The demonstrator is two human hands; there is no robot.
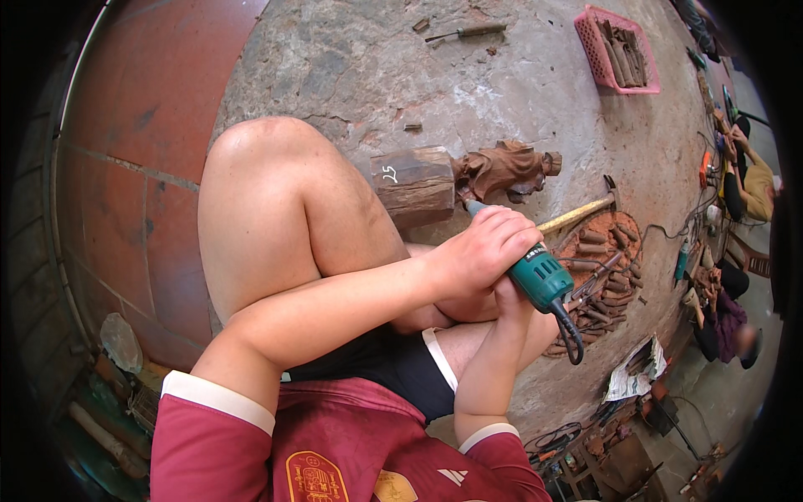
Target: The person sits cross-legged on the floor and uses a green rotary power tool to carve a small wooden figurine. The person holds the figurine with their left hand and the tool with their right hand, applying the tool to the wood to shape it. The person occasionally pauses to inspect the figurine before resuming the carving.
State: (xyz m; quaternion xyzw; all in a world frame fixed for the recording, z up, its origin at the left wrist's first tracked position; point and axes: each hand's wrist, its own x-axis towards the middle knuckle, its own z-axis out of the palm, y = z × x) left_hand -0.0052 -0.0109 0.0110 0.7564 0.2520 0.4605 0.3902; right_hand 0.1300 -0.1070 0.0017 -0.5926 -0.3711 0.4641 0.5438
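Note:
My left hand (493,245) is wrapped over the front of a green electric die grinder (542,278), whose black cord trails from its rear. Under the grinder's body, my right hand (510,299) closes on it from below; its fingers are partly hidden. The tool's nose (474,207) meets a carved wooden figure (506,170) near where the carving joins an uncut wooden block (412,186). This piece lies on its side on the ground, white marking on the block. My bare legs are folded close beside it.
A yellow-handled hammer (577,214) lies beyond the grinder, next to a heap of wooden-handled carving tools (606,293). Far off are a chisel (468,33) and a pink basket (595,50) holding wood pieces. Red tiles (142,243) cover the left. Other people sit at right among cords.

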